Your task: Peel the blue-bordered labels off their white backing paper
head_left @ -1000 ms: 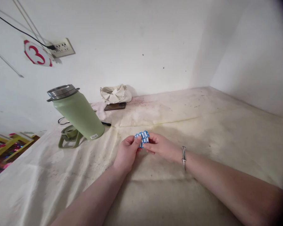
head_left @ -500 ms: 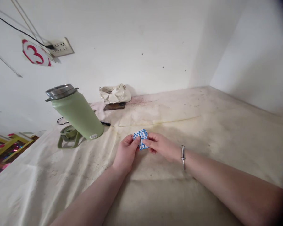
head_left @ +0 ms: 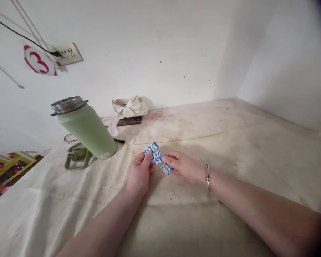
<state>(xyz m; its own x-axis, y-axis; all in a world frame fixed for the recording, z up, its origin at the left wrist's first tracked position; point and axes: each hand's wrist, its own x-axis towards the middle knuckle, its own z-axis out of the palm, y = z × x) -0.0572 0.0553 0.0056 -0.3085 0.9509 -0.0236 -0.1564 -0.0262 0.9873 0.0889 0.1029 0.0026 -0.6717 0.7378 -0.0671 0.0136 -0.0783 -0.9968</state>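
Note:
A small blue puzzle cube [head_left: 157,155] with white-faced blocks of uneven size is held just above the cloth, between both hands. Its layers sit twisted out of line, so its outline is stepped. My left hand [head_left: 139,171] grips its left side, thumb on the near face and the other fingers mostly hidden behind. From the right, my right hand [head_left: 180,163] pinches it between thumb and fingers, with a lower corner block jutting out beside the fingertips. A silver bangle [head_left: 208,177] circles my right wrist.
A green bottle [head_left: 88,130] without its lid stands at left, its green lid [head_left: 77,154] beside it. Behind lie a black pen [head_left: 119,141], a phone [head_left: 130,121] and a cream bag [head_left: 131,106]. A wrinkled pale cloth [head_left: 203,221] covers the table; walls rise behind and right.
The puzzle cube has gone from a compact block to a stepped, twisted shape, with one part tilted down to the right. Both hands have shifted only slightly, keeping their grip.

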